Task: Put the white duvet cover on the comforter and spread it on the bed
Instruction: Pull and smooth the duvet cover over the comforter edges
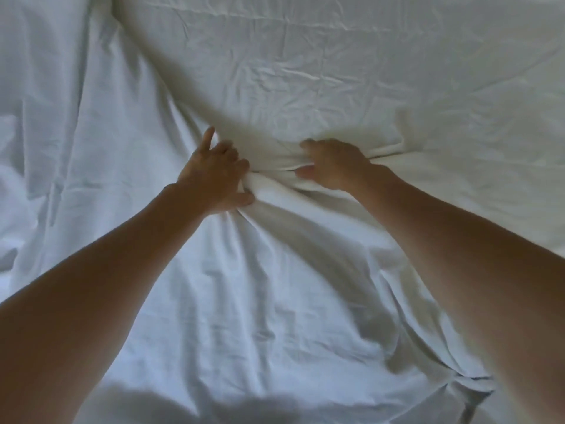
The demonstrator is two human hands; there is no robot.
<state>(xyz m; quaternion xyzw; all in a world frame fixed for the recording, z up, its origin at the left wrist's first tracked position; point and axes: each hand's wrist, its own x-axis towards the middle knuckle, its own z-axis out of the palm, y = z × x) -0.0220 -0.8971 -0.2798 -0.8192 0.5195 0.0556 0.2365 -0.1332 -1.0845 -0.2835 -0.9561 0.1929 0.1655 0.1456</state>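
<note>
where the cover is: the white duvet cover fills basically the whole view, running from right under the camera out past both hands, with a creamier, thicker layer beyond them that I'd guess is the comforter

key relation: a bunched ridge of fabric sits right between the two hands, running roughly left to right, so I reckon the next pull goes along or away from that line

left hand: left hand grips the ridge's left end, index finger sticking out straight

right hand: right hand has curled fingers dug into the fold at the right end, holding it

nearer hand: pretty even tbh, both at about the same reach

hard to tell: white on white, so where cover ends and comforter starts is fuzzy; bed edges cut off everywhere; right fingertips buried in cloth
</note>
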